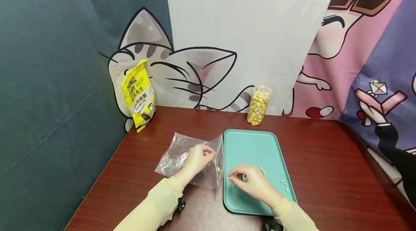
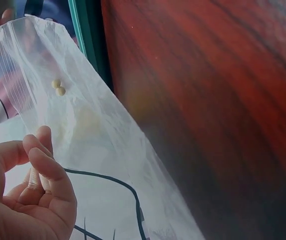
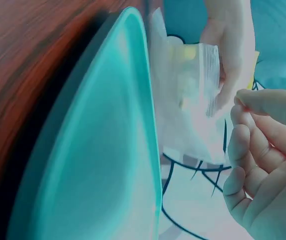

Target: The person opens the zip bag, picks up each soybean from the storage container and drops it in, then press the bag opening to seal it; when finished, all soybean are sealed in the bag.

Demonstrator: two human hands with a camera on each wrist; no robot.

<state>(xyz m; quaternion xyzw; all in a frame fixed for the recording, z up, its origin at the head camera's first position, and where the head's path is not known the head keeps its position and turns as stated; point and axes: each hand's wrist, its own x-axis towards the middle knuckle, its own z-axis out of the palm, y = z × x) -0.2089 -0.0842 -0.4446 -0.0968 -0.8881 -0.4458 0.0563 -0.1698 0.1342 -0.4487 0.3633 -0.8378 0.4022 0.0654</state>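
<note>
While left hand [image 1: 196,158] pinches clear bag [image 1: 182,155], right hand [image 1: 250,182] curled over teal tray [image 1: 247,148]

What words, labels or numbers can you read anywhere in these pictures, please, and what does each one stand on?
"CHANGE": large black letters on the yellow pouch leaning against the backdrop.
A second black word beneath it on the pouch: partly legible, seems to end in "URY".
Chinese characters and small print on the pouch: too small to read reliably.
Clear jar, plastic bag, teal tray: no text visible.
</note>
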